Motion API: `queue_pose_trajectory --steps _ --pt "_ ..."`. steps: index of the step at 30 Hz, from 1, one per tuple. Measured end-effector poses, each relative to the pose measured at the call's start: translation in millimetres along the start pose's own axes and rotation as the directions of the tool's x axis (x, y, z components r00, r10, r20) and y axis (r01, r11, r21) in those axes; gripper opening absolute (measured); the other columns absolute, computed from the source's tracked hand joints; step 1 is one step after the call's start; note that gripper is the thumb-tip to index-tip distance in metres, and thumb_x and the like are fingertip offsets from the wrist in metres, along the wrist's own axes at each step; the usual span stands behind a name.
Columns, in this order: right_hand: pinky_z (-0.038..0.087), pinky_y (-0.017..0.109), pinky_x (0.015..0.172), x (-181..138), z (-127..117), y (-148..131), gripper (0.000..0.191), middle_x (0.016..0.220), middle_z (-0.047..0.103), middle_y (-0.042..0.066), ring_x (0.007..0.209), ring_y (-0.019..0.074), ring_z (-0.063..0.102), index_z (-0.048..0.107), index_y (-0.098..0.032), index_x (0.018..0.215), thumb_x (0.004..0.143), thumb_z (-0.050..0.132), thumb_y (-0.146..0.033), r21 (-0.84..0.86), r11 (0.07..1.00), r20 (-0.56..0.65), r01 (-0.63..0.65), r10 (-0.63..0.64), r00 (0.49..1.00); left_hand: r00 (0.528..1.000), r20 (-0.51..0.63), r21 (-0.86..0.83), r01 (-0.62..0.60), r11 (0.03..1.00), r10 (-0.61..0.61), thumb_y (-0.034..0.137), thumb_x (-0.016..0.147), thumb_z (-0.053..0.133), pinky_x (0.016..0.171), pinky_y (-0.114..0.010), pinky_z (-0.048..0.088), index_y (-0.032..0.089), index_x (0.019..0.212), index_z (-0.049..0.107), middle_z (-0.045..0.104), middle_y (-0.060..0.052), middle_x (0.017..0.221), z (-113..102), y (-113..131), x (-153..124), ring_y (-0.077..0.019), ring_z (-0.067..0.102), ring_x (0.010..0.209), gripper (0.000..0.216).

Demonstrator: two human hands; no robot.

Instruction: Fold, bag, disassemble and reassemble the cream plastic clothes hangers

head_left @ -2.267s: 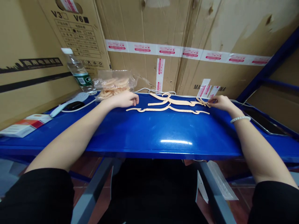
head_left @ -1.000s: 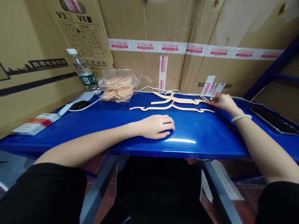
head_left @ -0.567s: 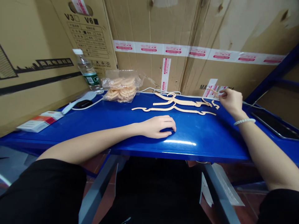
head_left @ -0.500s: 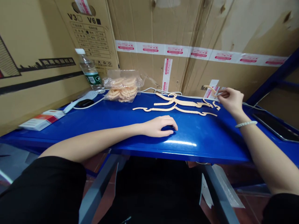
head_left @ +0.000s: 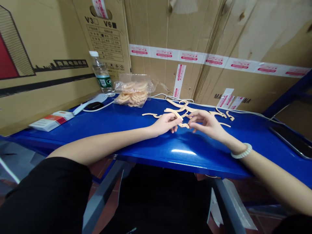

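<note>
Thin tan wooden cut-out pieces (head_left: 185, 109) lie on a blue metal table (head_left: 136, 133), near its back edge. My left hand (head_left: 165, 123) and my right hand (head_left: 207, 123) meet at the table's middle, both pinching one small curved tan piece (head_left: 179, 117) just above the surface. Two small hook-shaped pieces (head_left: 225, 113) lie apart to the right. A white bead bracelet (head_left: 241, 152) circles my right wrist.
A clear bag of tan pieces (head_left: 134, 92) and a water bottle (head_left: 102, 74) stand at the back left. A white cable with a black device (head_left: 94, 104) and a red-white box (head_left: 50, 120) lie left. A dark phone (head_left: 292, 139) lies right. Cardboard boxes (head_left: 195, 42) wall the back.
My right hand lifted a small piece from the right end of the pieces and carried it left to the middle. My left hand rose from the table to meet it and pinch the piece.
</note>
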State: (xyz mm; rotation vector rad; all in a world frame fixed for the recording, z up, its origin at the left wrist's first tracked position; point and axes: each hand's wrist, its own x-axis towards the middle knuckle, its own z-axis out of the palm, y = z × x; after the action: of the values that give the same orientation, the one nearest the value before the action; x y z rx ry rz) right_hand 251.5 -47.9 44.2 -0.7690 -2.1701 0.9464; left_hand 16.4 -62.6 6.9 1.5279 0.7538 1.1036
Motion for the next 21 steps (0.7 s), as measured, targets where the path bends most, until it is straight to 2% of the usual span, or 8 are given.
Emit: queue_pose_trajectory --steps 2,3,5,7,10,14,17,21 --pt "0.065 0.046 0.080 4 -24 15 0.030 0.104 0.076 0.009 0.097 0.0293 0.073 0.068 -0.024 0.114 0.092 0.070 -0.045 -0.246 0.968 -0.056 0.044 -0.060 0.997 0.998 -0.053 -0.067 0.023 0.997 -0.027 0.035 0.099 0.067 0.051 -0.021 0.049 0.016 0.088 0.054 0.071 -0.004 0.079 -1 6 0 -0.0097 0.062 0.056 0.026" --pt "0.062 0.049 0.089 6 -38 25 0.027 0.108 0.076 0.010 0.103 0.0316 0.072 0.071 -0.024 0.112 0.092 0.069 -0.040 -0.407 0.911 -0.078 0.063 -0.103 0.992 0.995 -0.089 -0.095 0.035 0.995 -0.044 0.034 0.101 0.064 0.051 -0.020 0.049 0.017 0.089 0.051 0.073 -0.004 0.082 -2 9 1 -0.0096 0.063 0.055 0.025" --pt "0.055 0.056 0.101 9 -64 47 0.025 0.114 0.075 0.012 0.114 0.0363 0.068 0.074 -0.022 0.111 0.089 0.065 -0.029 -0.700 0.712 -0.063 0.050 -0.131 0.989 0.981 -0.177 -0.136 0.057 0.989 -0.081 0.028 0.105 0.057 0.050 -0.020 0.047 0.018 0.090 0.047 0.073 -0.004 0.081 -5 14 2 -0.0093 0.063 0.053 0.021" --pt "0.054 0.056 0.102 10 -82 69 0.029 0.119 0.075 0.013 0.115 0.0372 0.066 0.074 -0.020 0.117 0.091 0.060 -0.024 -0.815 0.580 -0.042 0.013 -0.081 0.996 0.959 -0.262 -0.171 0.064 0.983 -0.109 0.022 0.106 0.055 0.050 -0.019 0.046 0.018 0.090 0.047 0.072 -0.003 0.077 -9 18 6 -0.0090 0.062 0.052 0.019" --pt "0.054 0.053 0.101 11 -92 89 0.033 0.124 0.072 0.018 0.115 0.0377 0.066 0.072 -0.015 0.124 0.096 0.056 -0.023 -0.874 0.485 -0.040 -0.029 -0.013 0.999 0.923 -0.369 -0.218 0.027 0.976 -0.108 0.016 0.104 0.058 0.051 -0.018 0.044 0.016 0.087 0.049 0.069 -0.001 0.071 -19 22 12 -0.0074 0.060 0.051 0.019" --pt "0.055 0.048 0.096 15 -89 97 0.031 0.118 0.072 0.020 0.113 0.0377 0.065 0.074 -0.013 0.121 0.096 0.056 -0.020 -0.906 0.416 -0.082 -0.073 -0.004 0.997 0.884 -0.464 -0.212 -0.049 0.976 -0.056 0.009 0.099 0.063 0.053 -0.016 0.043 0.013 0.077 0.055 0.065 -0.001 0.067 -37 28 22 -0.0046 0.055 0.051 0.025" --pt "0.055 0.045 0.091 18 -87 99 0.026 0.110 0.072 0.018 0.106 0.0357 0.066 0.076 -0.014 0.114 0.097 0.057 -0.023 -0.899 0.430 -0.099 -0.081 -0.020 0.995 0.869 -0.493 -0.209 -0.085 0.974 -0.030 0.005 0.095 0.068 0.055 -0.016 0.043 0.013 0.077 0.057 0.065 -0.001 0.067 -50 31 26 -0.0047 0.055 0.053 0.022" --pt "0.055 0.043 0.085 22 -90 102 0.015 0.097 0.073 0.014 0.096 0.0325 0.068 0.076 -0.018 0.089 0.091 0.063 -0.026 -0.847 0.523 -0.125 -0.094 -0.023 0.992 0.858 -0.513 -0.212 -0.090 0.973 -0.033 0.003 0.099 0.059 0.055 -0.015 0.042 0.012 0.079 0.060 0.064 0.000 0.067 -62 31 29 -0.0049 0.054 0.054 0.022"
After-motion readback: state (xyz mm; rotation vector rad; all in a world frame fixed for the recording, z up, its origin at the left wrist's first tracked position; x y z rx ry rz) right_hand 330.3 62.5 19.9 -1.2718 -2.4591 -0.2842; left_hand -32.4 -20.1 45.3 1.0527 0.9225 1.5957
